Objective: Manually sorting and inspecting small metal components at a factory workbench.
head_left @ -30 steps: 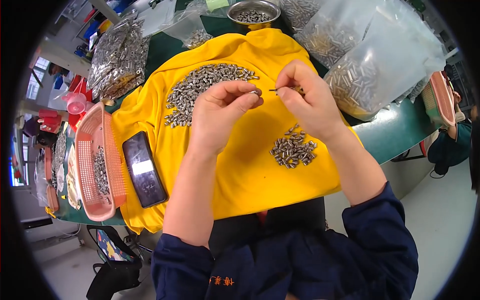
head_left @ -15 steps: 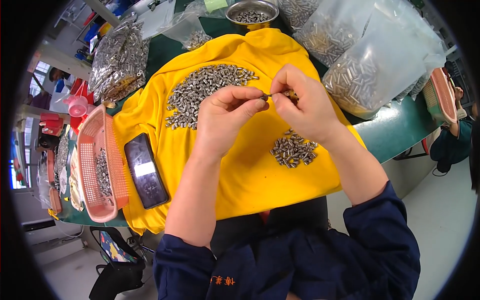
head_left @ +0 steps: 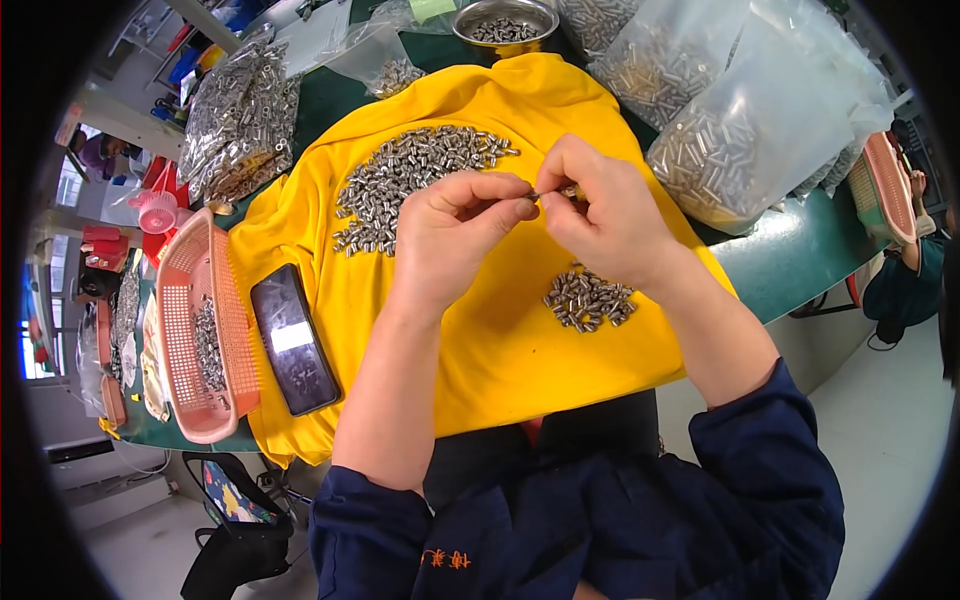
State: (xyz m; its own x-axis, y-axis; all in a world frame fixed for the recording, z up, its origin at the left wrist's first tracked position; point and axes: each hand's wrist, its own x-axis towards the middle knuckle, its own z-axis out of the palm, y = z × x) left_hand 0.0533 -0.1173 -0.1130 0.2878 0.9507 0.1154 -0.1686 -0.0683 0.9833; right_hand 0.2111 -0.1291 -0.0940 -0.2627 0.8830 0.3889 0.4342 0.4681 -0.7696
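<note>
My left hand (head_left: 455, 225) and my right hand (head_left: 600, 210) meet above a yellow cloth (head_left: 470, 320) spread on the table. Their fingertips pinch a small thin metal part (head_left: 545, 192) between them; its exact shape is too small to tell. A large heap of small silver metal pieces (head_left: 410, 180) lies on the cloth beyond my left hand. A smaller heap of the same pieces (head_left: 588, 298) lies below my right wrist.
A black phone (head_left: 293, 338) lies on the cloth's left side beside a pink mesh basket (head_left: 200, 330) holding some pieces. Clear bags of metal parts (head_left: 740, 130) stand at the right, another bag (head_left: 235, 120) at the left, a metal bowl (head_left: 505, 22) at the back. Another person's sleeve (head_left: 900, 280) shows far right.
Both hands have come closer together, so the fingertips now touch around the small part. The heaps, phone and basket have not moved on the cloth.
</note>
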